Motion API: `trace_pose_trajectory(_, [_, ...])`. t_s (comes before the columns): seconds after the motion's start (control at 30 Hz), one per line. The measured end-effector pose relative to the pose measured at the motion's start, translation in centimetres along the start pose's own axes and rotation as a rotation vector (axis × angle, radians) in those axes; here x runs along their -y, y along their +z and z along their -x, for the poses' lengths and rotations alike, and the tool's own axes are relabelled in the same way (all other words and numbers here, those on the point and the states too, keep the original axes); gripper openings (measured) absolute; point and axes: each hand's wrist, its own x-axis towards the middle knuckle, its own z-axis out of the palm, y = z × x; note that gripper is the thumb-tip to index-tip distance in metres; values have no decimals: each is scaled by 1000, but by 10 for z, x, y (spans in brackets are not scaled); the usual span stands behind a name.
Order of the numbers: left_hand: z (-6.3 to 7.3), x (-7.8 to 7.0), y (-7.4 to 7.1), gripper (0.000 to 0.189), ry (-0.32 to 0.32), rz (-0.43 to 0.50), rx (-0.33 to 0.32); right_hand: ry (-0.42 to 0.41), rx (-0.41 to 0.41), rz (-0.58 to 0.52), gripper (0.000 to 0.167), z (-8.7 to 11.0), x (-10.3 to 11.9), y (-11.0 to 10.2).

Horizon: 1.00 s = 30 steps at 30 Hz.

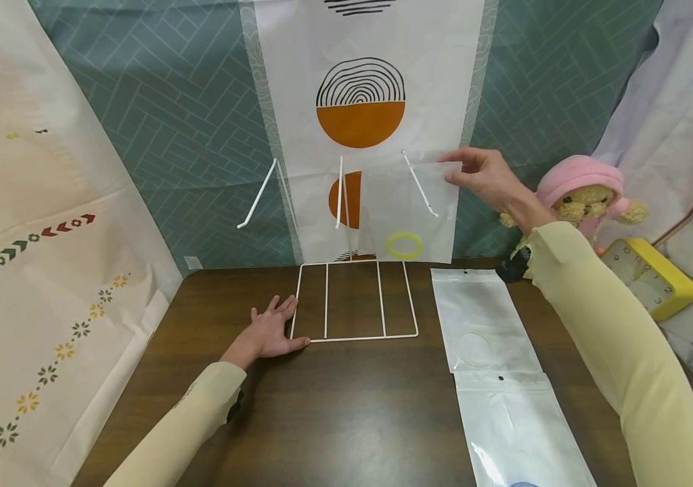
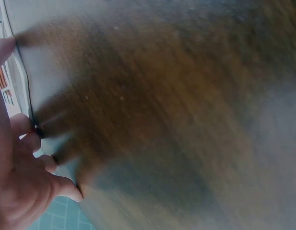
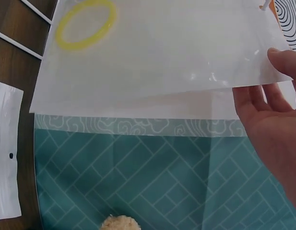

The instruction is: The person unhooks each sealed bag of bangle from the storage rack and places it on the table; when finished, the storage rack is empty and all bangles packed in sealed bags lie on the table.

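Note:
My right hand (image 1: 486,179) pinches the upper right corner of a translucent white pouch (image 1: 426,233) between thumb and fingers. A yellow ring (image 1: 404,235) shows inside the pouch near its bottom. The pouch hangs upright by the right prong (image 1: 421,186) of a white wire display rack (image 1: 352,339); I cannot tell whether the prong passes through a hole in it. Two more prongs, middle (image 1: 339,196) and left (image 1: 257,196), stick out with nothing on them. On the table, my left hand (image 1: 269,331) rests with spread fingers against the left side of the rack's base.
Two more whitish pouches (image 1: 483,304) lie overlapping on the wooden table (image 1: 346,412), right of the rack. The upper holds a pale ring, the lower something blue. Behind my right arm are a teddy bear (image 1: 580,199) in pink and a yellow clock (image 1: 675,291). A patterned cloth (image 1: 200,135) hangs behind.

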Motion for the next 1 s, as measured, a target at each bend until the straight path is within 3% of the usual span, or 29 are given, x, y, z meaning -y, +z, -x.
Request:
trace_pose_trajectory(0.23, [-2, 0, 0, 99, 0, -6, 6, 24, 20, -22, 36, 4, -1, 2])
trace_pose_trajectory(0.6, [-2, 1, 0, 99, 2, -22, 4, -30, 27, -66, 32, 3, -1, 2])
trace_pose_trajectory(1.0, [-2, 2, 2, 100, 6, -16, -2, -28, -28, -44, 27, 5, 0, 5])
